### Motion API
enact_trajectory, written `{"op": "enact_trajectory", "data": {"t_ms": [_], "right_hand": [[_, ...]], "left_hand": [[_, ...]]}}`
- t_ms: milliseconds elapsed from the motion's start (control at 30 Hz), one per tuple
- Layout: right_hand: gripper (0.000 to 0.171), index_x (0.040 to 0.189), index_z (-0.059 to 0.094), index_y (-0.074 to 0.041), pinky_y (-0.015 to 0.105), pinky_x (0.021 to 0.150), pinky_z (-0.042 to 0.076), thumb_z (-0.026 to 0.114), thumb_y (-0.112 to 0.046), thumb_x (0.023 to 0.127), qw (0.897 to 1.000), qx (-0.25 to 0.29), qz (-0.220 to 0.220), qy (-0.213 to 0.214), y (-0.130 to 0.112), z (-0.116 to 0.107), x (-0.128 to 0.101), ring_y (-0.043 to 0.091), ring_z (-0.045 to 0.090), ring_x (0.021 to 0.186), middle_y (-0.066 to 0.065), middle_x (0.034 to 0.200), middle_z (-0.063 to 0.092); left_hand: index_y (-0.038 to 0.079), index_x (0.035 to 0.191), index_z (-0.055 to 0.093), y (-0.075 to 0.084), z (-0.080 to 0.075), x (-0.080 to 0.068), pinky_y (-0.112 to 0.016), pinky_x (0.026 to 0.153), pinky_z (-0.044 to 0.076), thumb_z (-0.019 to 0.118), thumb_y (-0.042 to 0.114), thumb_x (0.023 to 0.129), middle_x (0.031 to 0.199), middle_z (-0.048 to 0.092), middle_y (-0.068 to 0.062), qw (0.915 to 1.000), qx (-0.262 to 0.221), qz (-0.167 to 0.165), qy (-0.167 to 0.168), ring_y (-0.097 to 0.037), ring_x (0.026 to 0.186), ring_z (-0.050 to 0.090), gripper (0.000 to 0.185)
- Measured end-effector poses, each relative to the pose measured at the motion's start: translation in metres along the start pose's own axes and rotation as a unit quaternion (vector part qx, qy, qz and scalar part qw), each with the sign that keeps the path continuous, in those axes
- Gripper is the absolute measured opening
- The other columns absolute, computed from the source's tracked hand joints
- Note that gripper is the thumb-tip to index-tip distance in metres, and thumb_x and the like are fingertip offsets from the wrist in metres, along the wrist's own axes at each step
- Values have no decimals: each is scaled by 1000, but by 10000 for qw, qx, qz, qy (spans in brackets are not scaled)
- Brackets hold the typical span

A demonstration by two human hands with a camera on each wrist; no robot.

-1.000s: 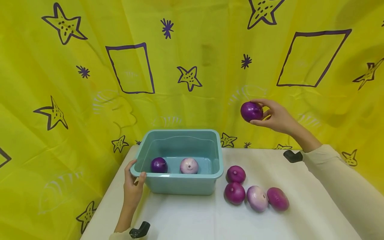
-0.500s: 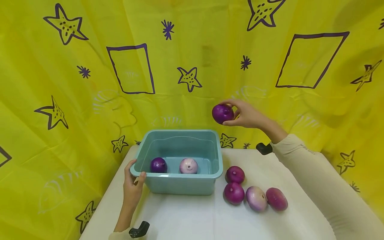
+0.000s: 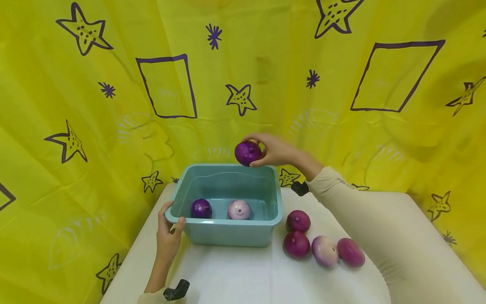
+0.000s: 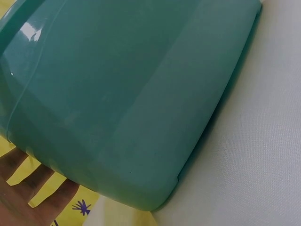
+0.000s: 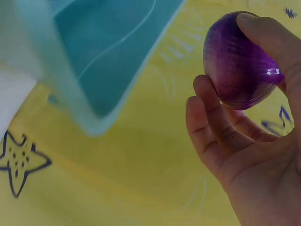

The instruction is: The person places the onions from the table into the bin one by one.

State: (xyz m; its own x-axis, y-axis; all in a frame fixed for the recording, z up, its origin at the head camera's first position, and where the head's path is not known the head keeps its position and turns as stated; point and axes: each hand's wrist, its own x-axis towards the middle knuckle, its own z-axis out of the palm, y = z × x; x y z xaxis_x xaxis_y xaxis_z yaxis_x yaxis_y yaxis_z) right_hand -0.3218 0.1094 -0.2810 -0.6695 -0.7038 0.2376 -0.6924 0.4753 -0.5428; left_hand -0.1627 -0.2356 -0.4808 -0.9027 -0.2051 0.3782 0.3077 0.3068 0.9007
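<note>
My right hand (image 3: 274, 150) grips a shiny purple onion (image 3: 247, 153) between thumb and fingers, up above the back rim of a teal plastic tub (image 3: 231, 222). In the right wrist view the onion (image 5: 240, 61) sits against the thumb and fingertips, apart from the tub (image 5: 96, 125). My left hand (image 3: 169, 238) holds the tub's near left corner, thumb at the front rim and fingers round the left side. Inside the tub lie a dark purple onion (image 3: 201, 208) and a pale white-purple onion (image 3: 239, 210). The left wrist view shows the tub's outer wall (image 4: 122, 94) and fingers (image 4: 35, 183) beside it.
To the right of the tub, several more onions lie on the white table (image 3: 235, 274): two magenta ones (image 3: 297, 245), a pale one (image 3: 325, 251) and a reddish oval one (image 3: 351, 252). A yellow curtain (image 3: 212, 135) with drawn stars hangs directly behind the table.
My right hand has carried the purple onion leftward, from right of the tub to above its back rim, dipping slightly. The left hand and tub have stayed in place.
</note>
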Motion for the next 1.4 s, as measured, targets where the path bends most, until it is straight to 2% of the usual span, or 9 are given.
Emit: {"op": "enact_trajectory", "data": {"t_ms": [267, 533, 567, 667, 767, 800, 900, 1133, 1400], "right_hand": [[68, 139, 56, -11, 35, 92, 58, 89, -15, 79, 9993, -140, -213, -283, -7, 32, 25, 27, 60, 115, 10, 130, 63], [68, 140, 55, -13, 46, 107, 48, 88, -19, 81, 9958, -357, -310, -783, -12, 59, 38, 28, 57, 122, 10, 133, 63], [68, 140, 55, -13, 46, 107, 48, 88, -19, 80, 9953, -369, -328, -835, -12, 62, 39, 29, 57, 122, 11, 133, 63], [68, 140, 55, -12, 43, 107, 48, 88, -18, 81, 9937, -407, -422, -957, -12, 70, 41, 27, 57, 121, 11, 133, 63], [66, 138, 55, -12, 38, 105, 49, 88, -17, 81, 9924, -427, -558, -1014, -12, 77, 43, 25, 58, 119, 10, 131, 64], [65, 137, 55, -12, 36, 104, 49, 88, -17, 81, 9919, -434, -598, -1031, -12, 80, 43, 25, 59, 119, 10, 130, 65], [65, 136, 56, -11, 34, 104, 49, 88, -16, 80, 9912, -424, -671, -1061, -12, 85, 44, 25, 59, 118, 10, 130, 65], [67, 139, 54, -14, 34, 107, 47, 87, -16, 82, 9914, -369, -447, -1172, -12, 91, 46, 23, 57, 122, 8, 135, 62], [74, 147, 49, -14, 39, 107, 47, 87, -21, 84, 9902, -449, -298, -1287, -13, 94, 48, 28, 56, 125, 13, 139, 60]], "left_hand": [[18, 157, 28, -1, 0, 0, -11, 89, 45, 56, 13, 102, 157, 39, -19, 10000, 42, -6, -1, -46, 133, 49, 61], [19, 157, 28, -1, 0, 1, -13, 91, 45, 56, 14, 102, 159, 38, -18, 10000, 41, -75, -7, -46, 136, 47, 62], [19, 157, 28, 0, 0, 1, -19, 94, 49, 57, 14, 102, 159, 38, -18, 9999, 44, -91, -8, -46, 136, 47, 62], [19, 157, 28, 0, 1, 1, -21, 95, 49, 57, 14, 102, 159, 38, -17, 9999, 42, -95, -18, -46, 137, 46, 62], [19, 157, 28, -1, 1, 0, -32, 101, 50, 57, 13, 102, 159, 38, -16, 10000, 49, -62, -12, -46, 138, 46, 62], [18, 157, 28, -2, 1, 0, -29, 100, 48, 57, 13, 102, 159, 38, -16, 10000, 58, -46, -8, -46, 138, 46, 62], [18, 156, 29, -3, 1, -1, -43, 104, 47, 57, 13, 102, 159, 38, -15, 9999, 109, -40, 7, -46, 138, 46, 62], [19, 156, 28, -4, 1, 0, -67, 105, 42, 57, 13, 102, 159, 37, -17, 10000, -21, -15, 2, -48, 139, 43, 62], [18, 156, 29, -5, 1, 2, -69, 103, 42, 57, 12, 101, 159, 37, -18, 10000, -31, 20, 39, -49, 139, 43, 63]]}}
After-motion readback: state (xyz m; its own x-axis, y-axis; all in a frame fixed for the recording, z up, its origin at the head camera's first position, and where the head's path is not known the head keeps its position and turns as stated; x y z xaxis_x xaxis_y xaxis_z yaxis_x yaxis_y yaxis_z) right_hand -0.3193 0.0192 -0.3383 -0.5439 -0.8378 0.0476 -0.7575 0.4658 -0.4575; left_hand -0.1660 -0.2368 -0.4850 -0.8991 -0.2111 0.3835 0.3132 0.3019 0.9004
